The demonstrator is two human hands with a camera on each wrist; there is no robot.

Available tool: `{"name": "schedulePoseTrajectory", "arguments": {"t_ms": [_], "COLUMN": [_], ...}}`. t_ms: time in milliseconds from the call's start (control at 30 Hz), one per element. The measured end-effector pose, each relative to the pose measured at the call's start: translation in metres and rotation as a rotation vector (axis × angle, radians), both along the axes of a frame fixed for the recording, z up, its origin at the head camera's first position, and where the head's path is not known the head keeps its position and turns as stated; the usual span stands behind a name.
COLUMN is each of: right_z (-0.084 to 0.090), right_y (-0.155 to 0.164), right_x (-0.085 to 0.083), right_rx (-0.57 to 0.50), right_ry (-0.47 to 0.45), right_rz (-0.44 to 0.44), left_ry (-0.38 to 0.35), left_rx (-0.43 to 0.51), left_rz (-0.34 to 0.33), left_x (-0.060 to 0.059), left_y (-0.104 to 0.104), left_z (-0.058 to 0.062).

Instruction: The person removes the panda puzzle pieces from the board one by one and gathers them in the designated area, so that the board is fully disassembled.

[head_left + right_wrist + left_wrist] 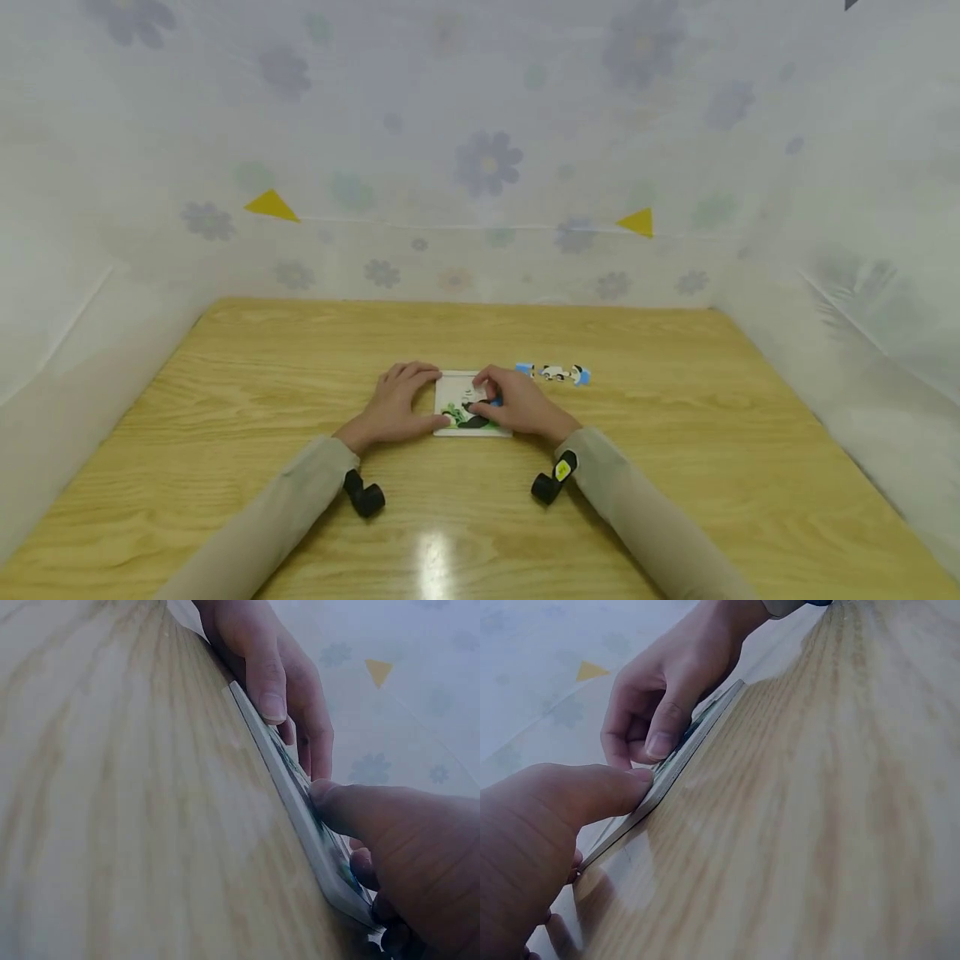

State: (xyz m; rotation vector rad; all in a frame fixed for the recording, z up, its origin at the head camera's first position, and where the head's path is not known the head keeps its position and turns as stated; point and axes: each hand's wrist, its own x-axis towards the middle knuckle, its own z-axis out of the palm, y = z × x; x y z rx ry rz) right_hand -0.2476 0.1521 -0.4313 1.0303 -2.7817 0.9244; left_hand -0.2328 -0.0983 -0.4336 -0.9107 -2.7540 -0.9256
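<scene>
A small white puzzle board (454, 390) with a green and black picture lies flat on the wooden table (675, 467). My left hand (396, 404) grips its left side, thumb on the near edge and curled fingers on the far corner. My right hand (519, 402) covers the board's right part, its thumb and curled fingers pinching a puzzle piece with a bit of blue showing. In the left wrist view the right hand (667, 690) bends over the board's edge (676, 766). In the right wrist view the left hand (277, 667) sits on the board's rim (289, 791).
A short row of loose blue, white and black puzzle pieces (555, 373) lies on the table just right of the board. White flowered sheets (487, 167) wall the table on three sides. Black wrist cameras (365, 497) hang under both sleeves.
</scene>
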Motion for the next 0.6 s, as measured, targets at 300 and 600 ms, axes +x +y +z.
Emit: {"name": "schedulePoseTrajectory", "arguments": {"t_ms": [300, 600], "right_z": [0.011, 0.013], "right_y": [-0.005, -0.005], "right_x": [-0.002, -0.005], "right_rx": [0.023, 0.069], "right_ry": [-0.153, -0.185], "right_rz": [-0.021, -0.065], "left_ry": [0.002, -0.007], "left_rx": [-0.002, -0.002], "left_rz": [-0.004, -0.003], "left_x": [0.0, 0.001], "left_y": [0.0, 0.002], "left_z": [0.001, 0.003]}}
